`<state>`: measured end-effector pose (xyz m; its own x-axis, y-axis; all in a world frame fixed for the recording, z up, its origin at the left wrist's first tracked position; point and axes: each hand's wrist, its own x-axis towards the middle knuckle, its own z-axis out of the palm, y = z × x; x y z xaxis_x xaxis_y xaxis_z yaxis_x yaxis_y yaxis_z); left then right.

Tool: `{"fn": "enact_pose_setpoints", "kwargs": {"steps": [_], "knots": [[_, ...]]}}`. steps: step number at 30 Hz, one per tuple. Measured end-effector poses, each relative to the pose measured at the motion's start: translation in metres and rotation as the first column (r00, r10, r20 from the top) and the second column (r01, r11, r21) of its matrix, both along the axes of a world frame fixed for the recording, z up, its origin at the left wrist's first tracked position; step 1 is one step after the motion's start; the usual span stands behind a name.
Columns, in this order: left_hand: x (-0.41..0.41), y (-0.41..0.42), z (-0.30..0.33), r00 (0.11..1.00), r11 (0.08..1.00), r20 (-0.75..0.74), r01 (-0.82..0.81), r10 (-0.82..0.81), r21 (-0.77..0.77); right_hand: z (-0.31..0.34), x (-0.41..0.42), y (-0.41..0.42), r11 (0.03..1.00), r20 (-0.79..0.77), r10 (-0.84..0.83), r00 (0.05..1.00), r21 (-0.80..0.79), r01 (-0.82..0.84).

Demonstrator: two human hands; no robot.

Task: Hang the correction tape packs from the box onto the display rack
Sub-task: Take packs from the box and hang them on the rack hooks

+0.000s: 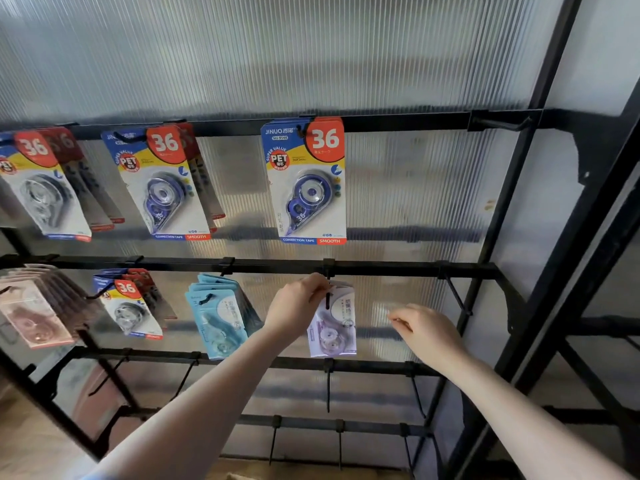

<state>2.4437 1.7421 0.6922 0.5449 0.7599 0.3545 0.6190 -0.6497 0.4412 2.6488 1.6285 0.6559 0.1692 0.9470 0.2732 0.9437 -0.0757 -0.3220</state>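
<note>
On the second rail of the black metal display rack [381, 270], the left hand [297, 306] is pinching the top of a pale lilac correction tape pack [333, 323] at its hook; fingers of the right hand [427, 332] are curling loosely, holding nothing. Light, stiff card likely; gripping near the hang-hole is suiting it.

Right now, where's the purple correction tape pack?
The purple correction tape pack hangs on the second rail's hook, right of the light blue packs; the left hand pinches its top.
</note>
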Motion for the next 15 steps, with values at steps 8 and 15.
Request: {"fn": "enact_pose_setpoints", "kwargs": {"steps": [8, 15], "knots": [[0.005, 0.002, -0.003, 0.999, 0.998, -0.024, -0.048, 0.049, 0.041, -0.008, 0.004, -0.005, 0.999, -0.014, 0.028, 0.999, -0.036, -0.029], [-0.001, -0.011, -0.008, 0.992, 0.981, 0.05, -0.121, 0.114, 0.154, -0.009, -0.004, -0.01, 0.996, -0.039, 0.074, 0.997, -0.04, -0.076]]}}
